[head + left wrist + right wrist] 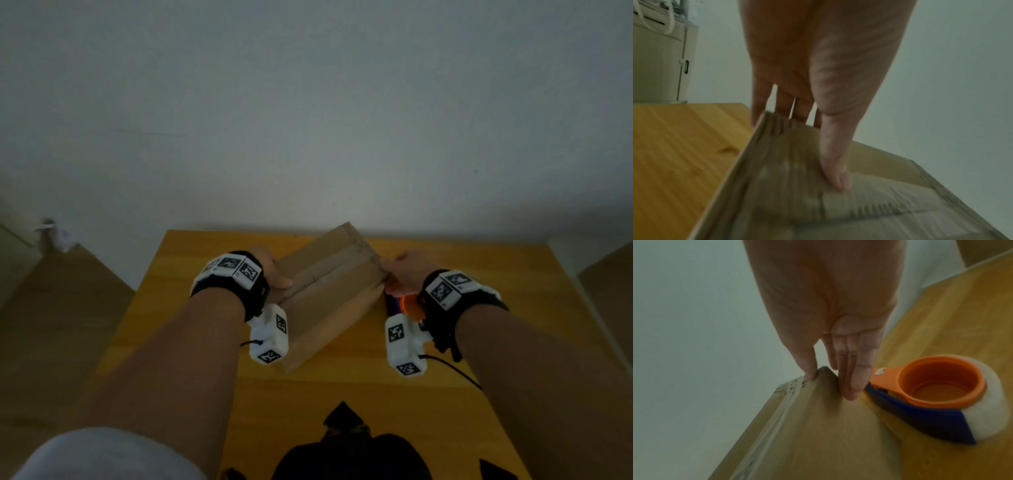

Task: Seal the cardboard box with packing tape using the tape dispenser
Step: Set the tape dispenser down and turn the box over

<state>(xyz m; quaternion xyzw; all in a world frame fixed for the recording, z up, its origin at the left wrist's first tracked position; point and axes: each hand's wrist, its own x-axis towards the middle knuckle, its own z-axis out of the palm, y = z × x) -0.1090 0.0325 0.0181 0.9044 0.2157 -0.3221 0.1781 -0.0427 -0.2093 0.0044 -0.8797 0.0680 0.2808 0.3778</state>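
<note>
A brown cardboard box (329,294) lies diagonally on the yellow wooden table (205,308), flaps closed, with a strip of tape along its top seam (869,209). My left hand (279,277) holds its left end, thumb (835,170) pressed on top and fingers down the far side. My right hand (390,279) pinches the right corner (824,369), thumb on the top edge and fingers flat against the side. The orange and blue tape dispenser (931,386) with its pale roll (986,410) lies on the table just right of the box, untouched.
A dark bag-like object (349,452) sits at the table's near edge. A black cable (455,371) trails from my right wrist. A pale cabinet (657,61) stands beyond the table's left side. A plain wall rises behind the table.
</note>
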